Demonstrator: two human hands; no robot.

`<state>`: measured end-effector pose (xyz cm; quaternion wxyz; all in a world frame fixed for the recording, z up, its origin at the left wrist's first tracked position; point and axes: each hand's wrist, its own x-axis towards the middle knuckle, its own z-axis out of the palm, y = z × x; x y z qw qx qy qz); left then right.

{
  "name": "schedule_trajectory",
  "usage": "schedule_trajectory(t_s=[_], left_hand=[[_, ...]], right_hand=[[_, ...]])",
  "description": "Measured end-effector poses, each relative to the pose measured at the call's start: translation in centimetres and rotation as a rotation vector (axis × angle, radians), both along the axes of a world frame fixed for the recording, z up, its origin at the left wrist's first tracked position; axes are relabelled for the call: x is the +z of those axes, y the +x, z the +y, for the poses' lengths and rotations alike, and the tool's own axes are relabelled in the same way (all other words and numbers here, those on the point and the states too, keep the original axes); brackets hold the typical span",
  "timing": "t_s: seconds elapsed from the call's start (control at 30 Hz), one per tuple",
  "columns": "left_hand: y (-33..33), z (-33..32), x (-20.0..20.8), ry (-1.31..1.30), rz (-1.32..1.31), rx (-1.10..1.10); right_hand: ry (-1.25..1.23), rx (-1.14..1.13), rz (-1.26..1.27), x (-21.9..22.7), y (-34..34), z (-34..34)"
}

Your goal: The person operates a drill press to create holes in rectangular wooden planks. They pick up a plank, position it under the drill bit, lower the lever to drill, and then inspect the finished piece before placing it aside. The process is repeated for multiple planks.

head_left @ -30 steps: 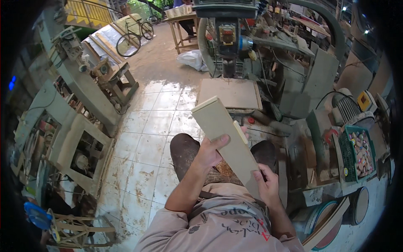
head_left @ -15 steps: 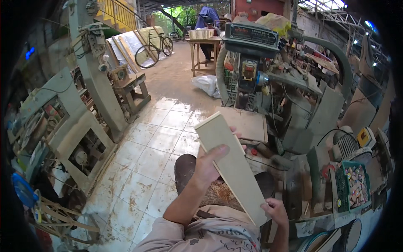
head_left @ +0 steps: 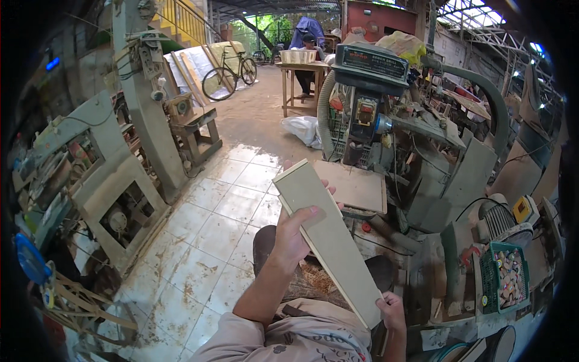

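Right hand (head_left: 393, 312) has slid down the pale board (head_left: 335, 244), fingers (head_left: 382, 303) pinching its edge; left hand (head_left: 291, 236) clasps it higher.

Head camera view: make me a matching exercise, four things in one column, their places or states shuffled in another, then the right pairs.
1. left hand
2. right hand
3. bicycle
4. green plastic crate

A. at the picture's right, full of small pieces
B. at the near end of the pale flat board
C. in the background, left of the wooden table
D. farther up the same board, thumb on its face

Pairs: 1-D; 2-B; 3-C; 4-A
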<state>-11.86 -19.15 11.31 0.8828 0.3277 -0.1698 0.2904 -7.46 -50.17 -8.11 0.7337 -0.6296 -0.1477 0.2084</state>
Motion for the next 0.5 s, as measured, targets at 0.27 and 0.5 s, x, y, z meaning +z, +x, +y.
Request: schedule_trajectory(t_s=[0.27,0.5], left_hand=[[-0.4,-0.3,0.9,0.007,-0.058,0.014],[0.3,-0.1,2.2,0.056,0.060,0.180]], right_hand=[[0.363,-0.278,0.464,-1.5,-1.3,2.2],[0.264,-0.318,0.390,-0.5,-4.2,4.7]])
